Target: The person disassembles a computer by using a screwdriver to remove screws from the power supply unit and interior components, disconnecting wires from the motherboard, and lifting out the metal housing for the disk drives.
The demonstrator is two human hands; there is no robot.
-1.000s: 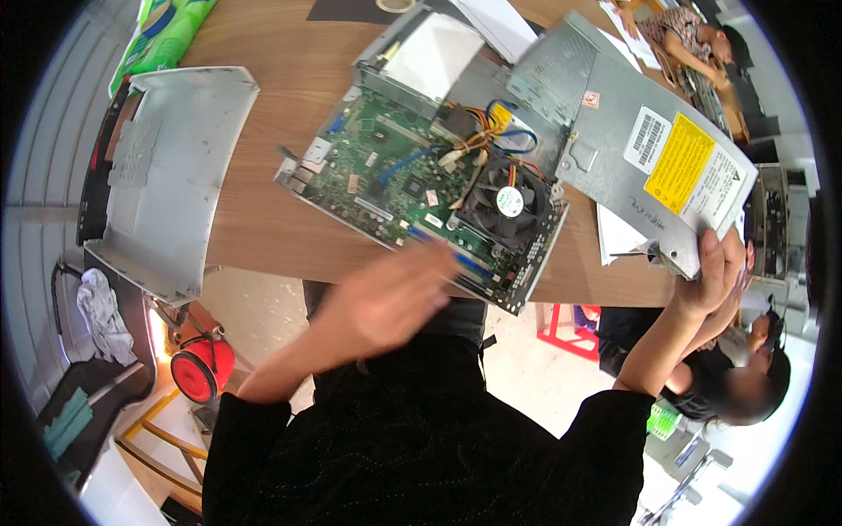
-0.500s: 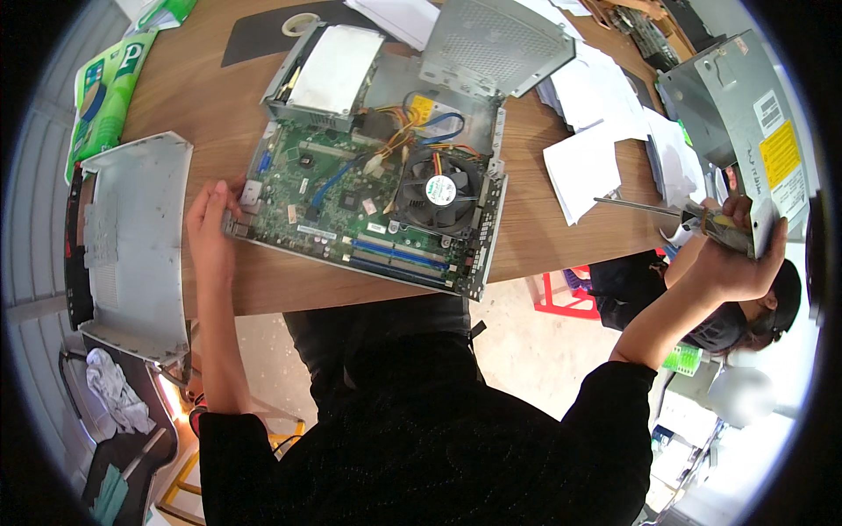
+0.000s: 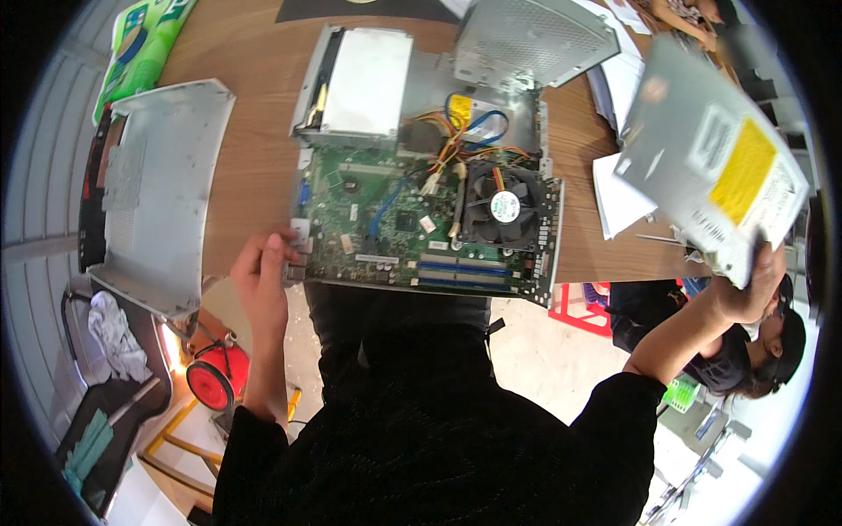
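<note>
An opened desktop computer case (image 3: 351,280) lies on the table in front of me, its near edge at the table's front edge. Inside are a green motherboard (image 3: 377,188), a black cooling fan (image 3: 504,206) and a bundle of coloured cables (image 3: 452,145). My left hand (image 3: 263,263) grips the case's near left corner with bent fingers. On the right, my right hand (image 3: 750,294) holds a silver disc drive (image 3: 680,158) by its lower corner, tilted, labelled side up. A thin screwdriver shaft (image 3: 653,238) shows below the drive; its handle is mostly hidden.
A detached metal cover (image 3: 162,193) lies at the left, with a green packet (image 3: 145,53) behind it. A perforated metal panel (image 3: 535,44) stands up behind the case. Papers (image 3: 618,206) lie to the right. A person in a black cap (image 3: 785,337) sits beyond the table's right side.
The case has turned straighter and come nearer to me, with my left hand staying at its corner. The disc drive in my right hand has tilted, bringing its labelled face more into view.
</note>
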